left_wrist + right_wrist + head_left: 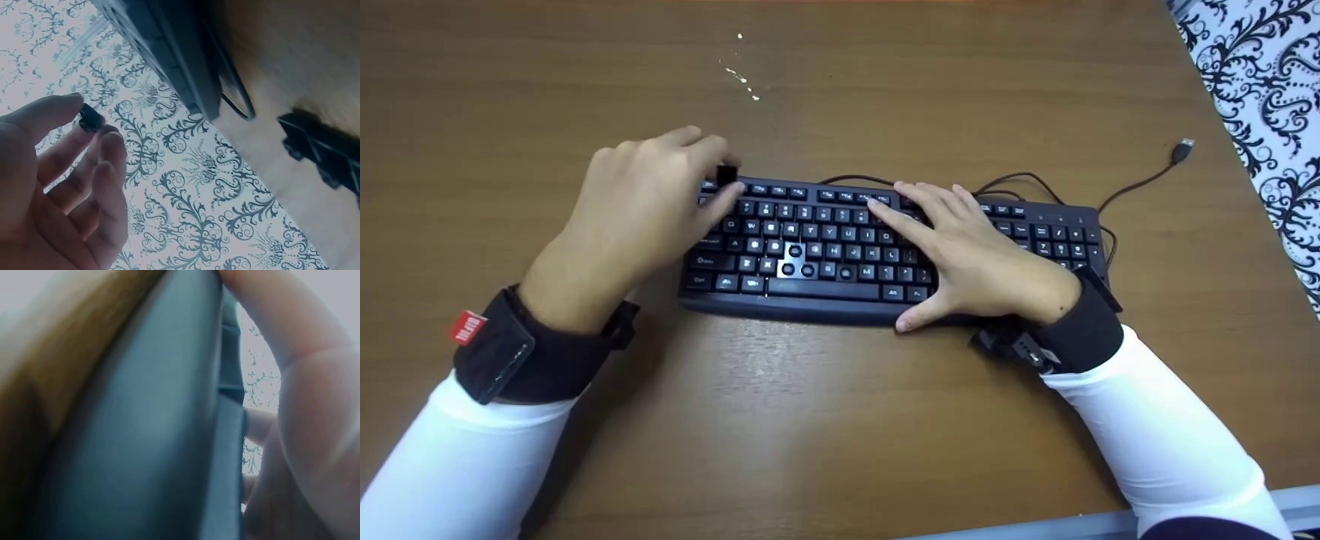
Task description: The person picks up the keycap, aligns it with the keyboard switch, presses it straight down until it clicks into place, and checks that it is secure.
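Note:
A black keyboard (855,289) lies on the wooden table, several of its key positions bare, with round dark sockets (795,251) showing. Over its upper left corner, my left hand (641,199) pinches a small black keycap (90,118) between thumb and fingertips; in the left wrist view the keycap is held apart from the keyboard. My right hand (956,251) rests spread on the right half of the keyboard, thumb at the front edge and fingers across the keys. In the right wrist view the keyboard's front edge (152,405) fills the middle, blurred, beside the thumb.
Behind the keyboard runs its black cable, ending in a USB plug (1182,152) at the right. Small white flecks (742,79) mark the table (780,420) further back. A white cloth with black scrollwork (1260,97) is at the upper right.

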Action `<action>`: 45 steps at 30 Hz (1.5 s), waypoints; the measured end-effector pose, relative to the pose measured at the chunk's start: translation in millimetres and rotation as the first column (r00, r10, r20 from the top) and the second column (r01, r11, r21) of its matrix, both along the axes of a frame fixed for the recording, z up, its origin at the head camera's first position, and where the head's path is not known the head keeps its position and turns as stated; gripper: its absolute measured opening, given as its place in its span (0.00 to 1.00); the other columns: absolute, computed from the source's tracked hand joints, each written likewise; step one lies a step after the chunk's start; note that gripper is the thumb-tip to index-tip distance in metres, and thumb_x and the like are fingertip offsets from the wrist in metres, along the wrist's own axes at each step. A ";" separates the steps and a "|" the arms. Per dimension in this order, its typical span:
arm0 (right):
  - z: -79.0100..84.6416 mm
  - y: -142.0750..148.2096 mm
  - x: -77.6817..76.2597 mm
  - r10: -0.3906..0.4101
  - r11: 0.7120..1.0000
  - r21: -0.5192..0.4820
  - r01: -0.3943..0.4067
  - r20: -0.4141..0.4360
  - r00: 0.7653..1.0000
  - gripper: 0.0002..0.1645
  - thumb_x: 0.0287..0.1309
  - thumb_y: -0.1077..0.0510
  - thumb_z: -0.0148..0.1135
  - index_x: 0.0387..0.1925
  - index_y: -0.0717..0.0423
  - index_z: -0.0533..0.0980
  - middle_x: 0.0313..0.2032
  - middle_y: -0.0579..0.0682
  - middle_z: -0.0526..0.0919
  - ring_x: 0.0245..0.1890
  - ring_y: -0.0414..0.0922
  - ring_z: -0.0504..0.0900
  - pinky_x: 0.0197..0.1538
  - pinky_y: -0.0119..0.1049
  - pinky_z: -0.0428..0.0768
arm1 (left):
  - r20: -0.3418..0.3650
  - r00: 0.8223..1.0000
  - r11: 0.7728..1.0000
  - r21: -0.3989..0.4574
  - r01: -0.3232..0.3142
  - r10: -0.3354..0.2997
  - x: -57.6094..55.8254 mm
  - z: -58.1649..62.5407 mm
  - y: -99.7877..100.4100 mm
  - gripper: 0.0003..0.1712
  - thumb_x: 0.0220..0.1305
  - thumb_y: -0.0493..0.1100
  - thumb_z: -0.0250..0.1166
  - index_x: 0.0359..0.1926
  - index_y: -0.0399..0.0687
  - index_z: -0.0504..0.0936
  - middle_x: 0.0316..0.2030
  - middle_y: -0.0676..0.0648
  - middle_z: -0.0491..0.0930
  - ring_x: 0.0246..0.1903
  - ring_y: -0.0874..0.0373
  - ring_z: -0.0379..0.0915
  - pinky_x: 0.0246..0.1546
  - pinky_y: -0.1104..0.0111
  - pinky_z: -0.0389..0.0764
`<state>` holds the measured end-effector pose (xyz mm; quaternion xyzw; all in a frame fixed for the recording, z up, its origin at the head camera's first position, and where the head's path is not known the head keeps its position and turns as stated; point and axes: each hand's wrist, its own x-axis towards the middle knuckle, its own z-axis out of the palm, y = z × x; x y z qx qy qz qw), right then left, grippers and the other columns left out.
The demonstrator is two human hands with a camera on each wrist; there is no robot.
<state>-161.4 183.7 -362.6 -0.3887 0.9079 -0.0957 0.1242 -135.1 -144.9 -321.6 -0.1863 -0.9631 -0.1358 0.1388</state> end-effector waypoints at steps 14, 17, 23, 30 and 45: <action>-0.1 0.1 -0.4 -0.001 1.000 -0.010 0.001 -0.004 1.000 0.79 0.30 0.20 0.73 0.80 0.36 0.44 0.78 0.59 0.46 0.78 0.60 0.47 0.76 0.67 0.42 | 0.085 0.992 0.992 0.097 0.080 -0.089 2.8 0.3 10.2 0.14 0.61 0.44 0.71 0.48 0.49 0.84 0.35 0.45 0.89 0.21 0.50 0.76 0.23 0.54 0.75; -0.6 -0.1 -0.7 0.001 1.000 -0.013 -0.001 -0.002 1.000 0.79 0.30 0.20 0.73 0.80 0.36 0.44 0.78 0.59 0.46 0.78 0.60 0.47 0.75 0.67 0.42 | 0.142 0.987 0.995 0.075 0.063 -0.073 2.6 0.2 10.5 0.16 0.61 0.44 0.71 0.50 0.49 0.84 0.41 0.45 0.89 0.28 0.47 0.83 0.29 0.51 0.80; -1.8 0.0 -1.0 -0.002 1.000 -0.015 0.002 -0.001 1.000 0.79 0.30 0.20 0.73 0.80 0.37 0.44 0.78 0.60 0.46 0.78 0.60 0.47 0.76 0.66 0.41 | 0.214 0.976 0.999 0.020 0.036 -0.040 1.9 -2.3 10.3 0.16 0.61 0.44 0.71 0.50 0.47 0.85 0.44 0.43 0.88 0.38 0.42 0.86 0.34 0.48 0.82; -2.0 0.4 -0.7 -0.004 1.000 -0.013 0.004 0.002 1.000 0.78 0.30 0.20 0.73 0.80 0.36 0.44 0.78 0.58 0.46 0.78 0.59 0.46 0.76 0.66 0.41 | 0.244 0.969 0.999 -0.015 0.047 -0.042 1.4 -7.0 8.3 0.14 0.59 0.43 0.73 0.47 0.48 0.86 0.46 0.44 0.87 0.43 0.41 0.84 0.38 0.45 0.82; -0.8 -0.3 -1.2 -0.008 1.000 -0.007 0.008 0.011 1.000 0.79 0.30 0.20 0.73 0.80 0.36 0.44 0.78 0.59 0.46 0.78 0.60 0.46 0.76 0.66 0.41 | 0.243 0.969 0.998 -0.043 0.055 -0.043 1.1 -6.7 4.6 0.14 0.59 0.34 0.70 0.47 0.47 0.86 0.47 0.43 0.86 0.45 0.40 0.84 0.40 0.44 0.82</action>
